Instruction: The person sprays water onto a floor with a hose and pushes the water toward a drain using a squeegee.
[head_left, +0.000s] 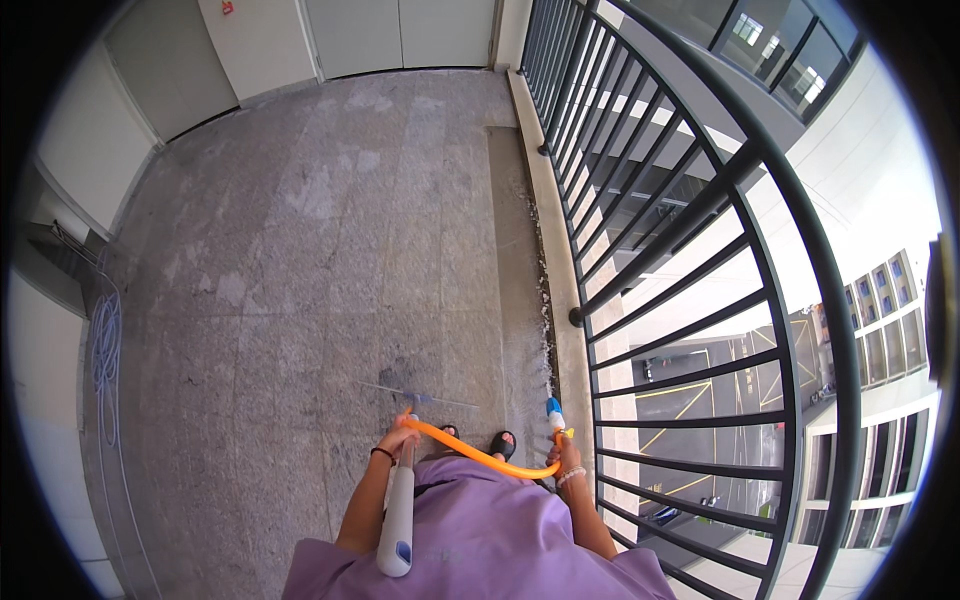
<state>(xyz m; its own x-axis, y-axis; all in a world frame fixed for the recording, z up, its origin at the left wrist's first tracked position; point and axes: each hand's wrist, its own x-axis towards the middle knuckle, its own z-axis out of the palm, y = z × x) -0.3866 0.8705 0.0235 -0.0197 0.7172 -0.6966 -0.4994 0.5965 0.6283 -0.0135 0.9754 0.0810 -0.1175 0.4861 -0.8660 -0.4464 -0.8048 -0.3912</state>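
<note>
My right hand (565, 454) is closed around a hose nozzle (554, 415) with a blue tip, a white body and a yellow part. From the tip, white water (546, 330) runs along the narrow channel beside the kerb. An orange hose (487, 459) curves from the nozzle across my front to my left hand (397, 436), which grips it together with the pole of a floor squeegee (418, 397). The squeegee's thick grey handle (397, 517) points back toward me. Its thin, wide blade appears just above the stone floor; whether it touches cannot be told.
A dark metal railing (780, 300) on a pale kerb (568, 330) borders the right side, with a parking area far below. A coiled light-blue hose (106, 352) lies by the left wall. Grey double doors (401, 34) close the far end. My sandalled foot (504, 445) stands near the wet strip.
</note>
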